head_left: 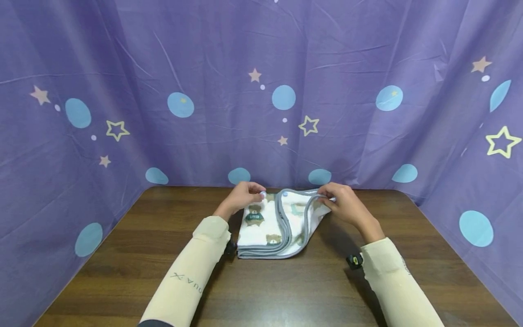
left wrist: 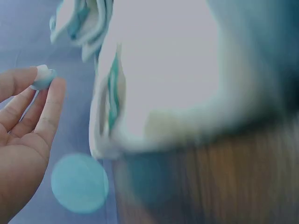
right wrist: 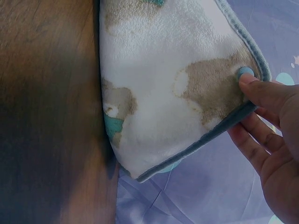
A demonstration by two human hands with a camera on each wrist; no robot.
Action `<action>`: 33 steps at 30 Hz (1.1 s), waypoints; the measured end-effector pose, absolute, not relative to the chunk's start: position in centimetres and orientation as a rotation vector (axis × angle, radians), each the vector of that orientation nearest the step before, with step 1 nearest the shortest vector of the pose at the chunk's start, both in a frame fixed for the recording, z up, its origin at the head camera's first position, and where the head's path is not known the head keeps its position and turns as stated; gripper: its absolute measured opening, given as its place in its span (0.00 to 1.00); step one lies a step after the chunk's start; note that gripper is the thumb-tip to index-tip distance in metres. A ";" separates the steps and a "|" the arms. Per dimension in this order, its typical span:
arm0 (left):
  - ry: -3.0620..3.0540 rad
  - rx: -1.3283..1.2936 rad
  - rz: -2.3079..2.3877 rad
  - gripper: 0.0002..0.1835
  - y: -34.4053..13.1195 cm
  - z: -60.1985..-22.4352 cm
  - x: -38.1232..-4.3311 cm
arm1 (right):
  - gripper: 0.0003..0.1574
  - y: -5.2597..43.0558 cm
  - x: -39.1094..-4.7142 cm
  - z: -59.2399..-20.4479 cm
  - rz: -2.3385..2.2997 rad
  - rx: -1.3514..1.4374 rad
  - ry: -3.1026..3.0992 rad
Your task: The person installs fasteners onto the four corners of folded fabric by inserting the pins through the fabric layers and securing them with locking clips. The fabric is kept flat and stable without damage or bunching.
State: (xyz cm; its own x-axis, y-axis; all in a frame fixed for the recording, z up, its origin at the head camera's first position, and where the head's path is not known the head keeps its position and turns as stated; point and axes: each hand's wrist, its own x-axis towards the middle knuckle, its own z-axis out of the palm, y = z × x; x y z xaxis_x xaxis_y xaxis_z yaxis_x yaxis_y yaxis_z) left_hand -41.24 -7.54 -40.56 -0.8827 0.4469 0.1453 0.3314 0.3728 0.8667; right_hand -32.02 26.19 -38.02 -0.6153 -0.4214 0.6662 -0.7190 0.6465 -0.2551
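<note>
A folded white blanket [head_left: 261,229] with brown teddy bears and a grey-blue trim lies on the table. My left hand [head_left: 244,196] is at its far left corner. Between thumb and fingertip, that hand [left wrist: 28,112] pinches a small rounded light blue and white piece [left wrist: 43,78], set apart from the blanket [left wrist: 163,60] in the left wrist view. My right hand [head_left: 342,200] grips the raised far right corner of the upper layer. In the right wrist view, the right thumb presses beside a blue button [right wrist: 244,71] on that corner, with fingers behind the cloth.
The brown wooden table [head_left: 163,236] extends around the blanket. Behind it hangs a purple curtain [head_left: 229,104] with stars and blue ovals. Another blue button [head_left: 285,193] shows near the blanket's far edge. A small black device [head_left: 354,260] sits by the right wrist.
</note>
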 end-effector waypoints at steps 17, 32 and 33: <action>2.424 0.836 1.664 0.15 1.1 -40.1 -39.3 | 0.15 26.2 -32.1 -38.1 0.603 0.904 -2.294; 2.368 0.871 1.923 0.12 6.3 -40.1 -38.1 | 0.12 26.2 -32.0 -37.9 0.624 0.908 -2.346; 2.373 0.874 1.935 0.12 6.4 -40.1 -38.1 | 0.12 26.2 -32.0 -37.9 0.626 0.911 -2.347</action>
